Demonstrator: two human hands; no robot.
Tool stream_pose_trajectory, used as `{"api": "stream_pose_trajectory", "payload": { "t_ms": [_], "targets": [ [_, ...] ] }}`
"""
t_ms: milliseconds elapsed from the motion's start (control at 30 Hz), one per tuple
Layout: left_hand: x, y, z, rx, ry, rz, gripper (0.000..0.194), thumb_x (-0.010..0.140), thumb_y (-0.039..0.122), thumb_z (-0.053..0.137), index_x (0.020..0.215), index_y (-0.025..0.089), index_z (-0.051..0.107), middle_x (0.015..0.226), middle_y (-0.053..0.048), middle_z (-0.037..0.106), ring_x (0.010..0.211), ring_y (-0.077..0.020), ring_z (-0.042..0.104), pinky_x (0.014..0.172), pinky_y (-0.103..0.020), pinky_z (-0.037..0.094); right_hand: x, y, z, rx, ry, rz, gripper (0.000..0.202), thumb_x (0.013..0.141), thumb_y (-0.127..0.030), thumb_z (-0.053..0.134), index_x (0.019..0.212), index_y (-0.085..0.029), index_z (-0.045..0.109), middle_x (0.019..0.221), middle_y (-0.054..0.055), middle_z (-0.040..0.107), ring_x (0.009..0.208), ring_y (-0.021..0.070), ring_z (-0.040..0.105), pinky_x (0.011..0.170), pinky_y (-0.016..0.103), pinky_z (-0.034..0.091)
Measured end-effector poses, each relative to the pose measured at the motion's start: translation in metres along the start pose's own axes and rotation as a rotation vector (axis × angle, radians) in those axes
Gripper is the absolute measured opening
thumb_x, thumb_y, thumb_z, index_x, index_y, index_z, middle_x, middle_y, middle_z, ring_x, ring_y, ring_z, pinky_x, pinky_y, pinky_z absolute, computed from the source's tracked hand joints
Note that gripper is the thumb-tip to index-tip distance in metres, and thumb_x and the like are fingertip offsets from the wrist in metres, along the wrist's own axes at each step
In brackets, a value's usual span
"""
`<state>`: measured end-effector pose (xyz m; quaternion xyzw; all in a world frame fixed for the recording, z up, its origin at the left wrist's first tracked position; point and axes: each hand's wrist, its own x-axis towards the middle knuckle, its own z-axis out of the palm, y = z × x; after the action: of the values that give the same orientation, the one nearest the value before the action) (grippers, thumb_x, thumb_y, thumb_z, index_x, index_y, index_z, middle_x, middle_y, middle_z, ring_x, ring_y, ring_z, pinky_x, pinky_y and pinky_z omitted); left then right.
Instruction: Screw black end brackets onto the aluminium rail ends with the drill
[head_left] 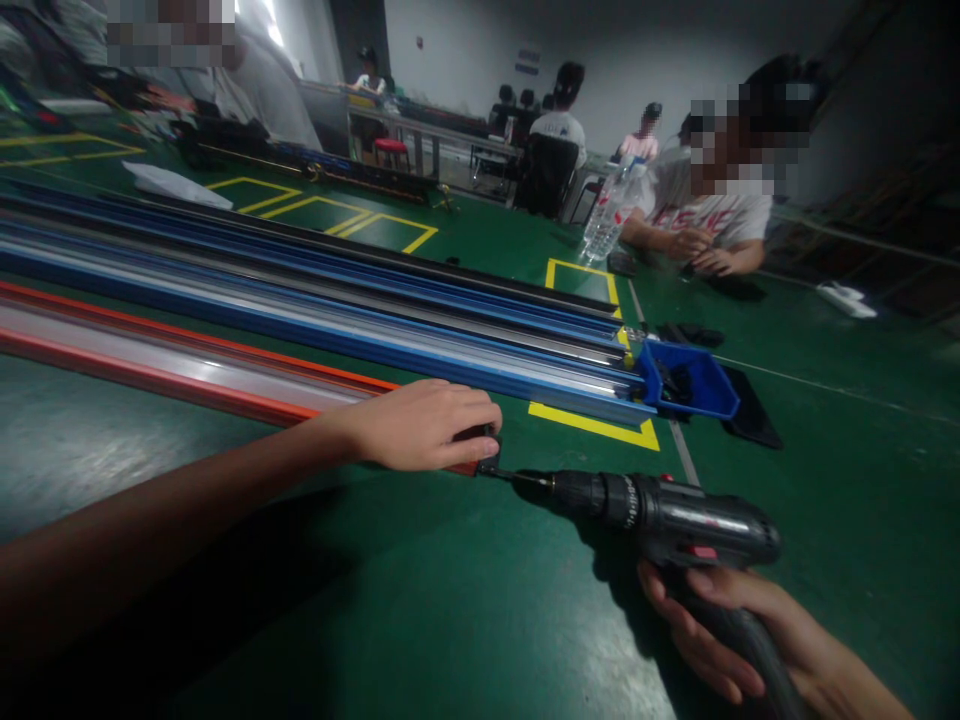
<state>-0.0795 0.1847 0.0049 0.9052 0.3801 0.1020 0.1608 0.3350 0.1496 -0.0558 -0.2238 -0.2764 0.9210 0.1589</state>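
Note:
My left hand [431, 425] is wrapped over the near end of a long orange-red metal profile [187, 365] that lies on the green table. A small black end piece [489, 460] shows at that end, partly covered by my fingers. In my right hand [712, 630] is a black cordless drill [675, 515], gripped by its handle and lying level. Its thin bit [517, 477] points left and reaches the black end piece; whether it sits in a screw there is too small to tell.
Several blue and black profiles [375, 330] lie side by side behind the orange one. By their ends stands a blue bin [694, 385] with dark parts, partly over a dark flat object [754, 410]. Plastic bottles [611, 215] stand farther back. Across the table sits a person [712, 215].

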Motion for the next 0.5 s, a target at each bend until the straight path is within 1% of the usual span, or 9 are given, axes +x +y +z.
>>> {"api": "stream_pose_trajectory", "payload": {
  "t_ms": [167, 500],
  "targets": [
    [-0.0008, 0.001, -0.0008, -0.021, -0.018, -0.018, 0.033, 0.107, 0.046, 0.041, 0.113, 0.023, 0.064, 0.109, -0.003, 0.069, 0.099, -0.0202, 0.064, 0.084, -0.033, 0.042, 0.0008, -0.0018, -0.0008, -0.025, -0.024, -0.008, 0.03, 0.103, -0.03, 0.057, 0.116, -0.007, 0.071, 0.086, 0.007, 0.067, 0.044, 0.002, 0.051, 0.053, 0.019, 0.056],
    [-0.0012, 0.0023, -0.0025, -0.016, -0.016, -0.02, 0.033, 0.107, 0.045, 0.042, 0.111, 0.022, 0.065, 0.108, -0.003, 0.069, 0.099, -0.0202, 0.064, 0.084, -0.032, 0.042, 0.0022, -0.0019, 0.0012, -0.062, -0.015, -0.024, 0.031, 0.103, -0.032, 0.059, 0.114, -0.007, 0.072, 0.084, 0.006, 0.067, 0.042, 0.0012, 0.048, 0.051, 0.018, 0.054]
  ]
}}
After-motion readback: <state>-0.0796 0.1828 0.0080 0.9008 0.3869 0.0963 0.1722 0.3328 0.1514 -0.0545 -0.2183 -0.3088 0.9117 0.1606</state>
